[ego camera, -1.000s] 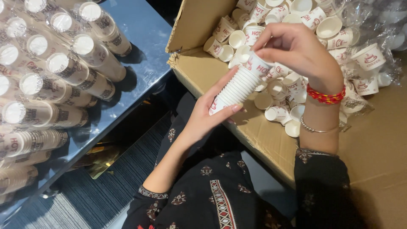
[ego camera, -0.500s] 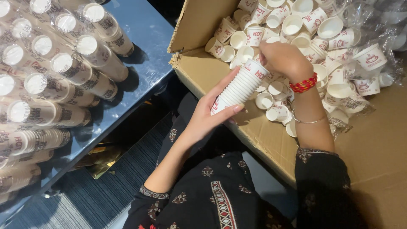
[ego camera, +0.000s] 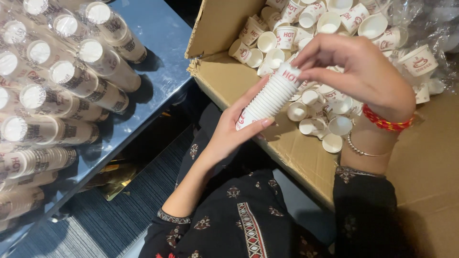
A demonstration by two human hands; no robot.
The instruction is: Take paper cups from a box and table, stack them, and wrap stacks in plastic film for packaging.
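White nested paper cup stack [ego camera: 267, 101] rests in left hand [ego camera: 229, 136]; right hand [ego camera: 356, 71] pinches its top cup; keep the stack straight.

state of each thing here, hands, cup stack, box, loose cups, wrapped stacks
left hand: cradles the base of the cup stack
right hand: fingers on the stack's top cup
cup stack: nested, tilted
cardboard box: open, flaps out
loose cups: jumbled in the box
wrapped stacks: lying on the blue table
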